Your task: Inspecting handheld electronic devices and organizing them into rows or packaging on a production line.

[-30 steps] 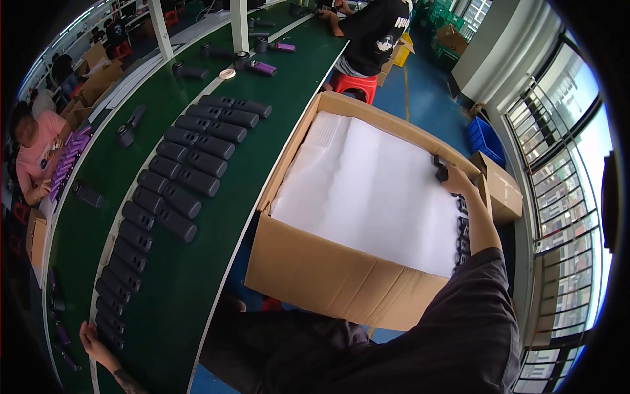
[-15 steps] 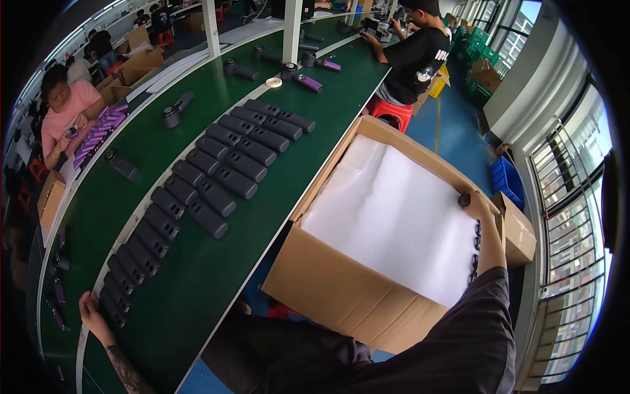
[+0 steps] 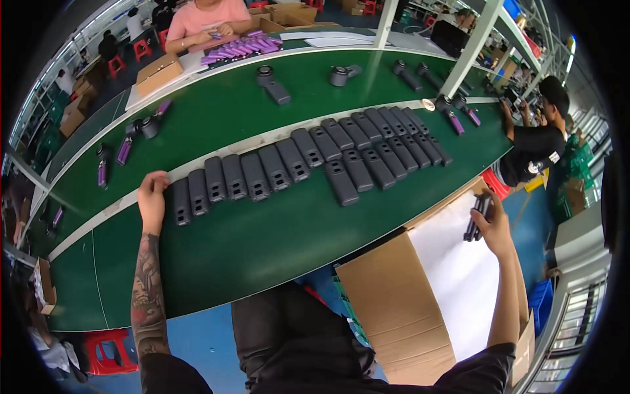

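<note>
My left hand [image 3: 152, 190] is at the left end of a row of dark grey handle-shaped casings [image 3: 252, 177] on the green table. Its fingers are bent and apart, hold nothing, and lie beside the end casing [image 3: 180, 203]; whether they touch it I cannot tell. Over the cardboard box [image 3: 397, 302] on the right, my right hand [image 3: 499, 230] is closed round black plastic parts [image 3: 478, 218]. They look like slim casing pieces, partly hidden by the fingers. White sheeting [image 3: 453, 276] lies in the box below that hand.
Across the green table [image 3: 249, 262] are black devices [image 3: 272, 85], some with purple cells [image 3: 125, 150]. A pale strip [image 3: 118, 207] runs along the table. A seated person [image 3: 203, 29] handles purple cells at the far side; another person [image 3: 538, 134] works at the right. A post [image 3: 472, 49] rises from the table.
My view has swung left toward the table. My right hand has come up from the box's right edge with black parts in its grip. My left hand stays by the row's end.
</note>
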A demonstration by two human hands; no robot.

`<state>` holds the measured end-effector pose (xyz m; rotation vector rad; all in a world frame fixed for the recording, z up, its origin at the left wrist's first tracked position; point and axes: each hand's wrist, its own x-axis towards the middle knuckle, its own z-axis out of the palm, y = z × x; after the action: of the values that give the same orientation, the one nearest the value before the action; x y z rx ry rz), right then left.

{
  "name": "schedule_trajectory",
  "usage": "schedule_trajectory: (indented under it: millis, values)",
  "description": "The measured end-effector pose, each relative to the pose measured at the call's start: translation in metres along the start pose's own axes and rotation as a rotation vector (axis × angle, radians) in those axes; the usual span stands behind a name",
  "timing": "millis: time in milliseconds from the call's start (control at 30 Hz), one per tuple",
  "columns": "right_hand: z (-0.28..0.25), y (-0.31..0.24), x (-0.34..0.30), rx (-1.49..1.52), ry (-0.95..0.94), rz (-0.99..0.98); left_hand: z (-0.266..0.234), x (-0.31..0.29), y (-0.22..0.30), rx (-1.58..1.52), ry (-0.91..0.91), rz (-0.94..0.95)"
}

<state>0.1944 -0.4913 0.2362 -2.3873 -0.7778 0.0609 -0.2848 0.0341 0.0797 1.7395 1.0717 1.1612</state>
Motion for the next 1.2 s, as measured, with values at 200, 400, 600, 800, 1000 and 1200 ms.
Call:
schedule_trajectory:
  millis: [200,400,600,800,1000,1200]
  values:
    - [0.144,-0.198,0.006,0.054,-0.560,-0.554,-0.007,-0.009,-0.004,-0.030,0.064,-0.010]
    - [0.218,-0.257,-0.028,-0.419,-0.602,-0.783,-0.001,-0.009,0.000,-0.006,0.104,-0.030]
    - [0.217,-0.229,-0.008,-0.706,-0.250,-0.823,0.001,-0.001,0.004,0.073,0.061,-0.051]
    - [0.225,-0.250,-0.024,-0.531,-0.327,-0.842,0.014,0.026,-0.015,0.056,0.133,-0.008]
    - [0.237,-0.261,-0.040,-0.572,-0.314,-0.846,0.032,0.098,-0.041,0.261,0.211,-0.063]
    - [0.236,-0.296,-0.036,-0.079,-0.318,-0.853,0.058,0.165,-0.066,0.386,0.271,-0.208]
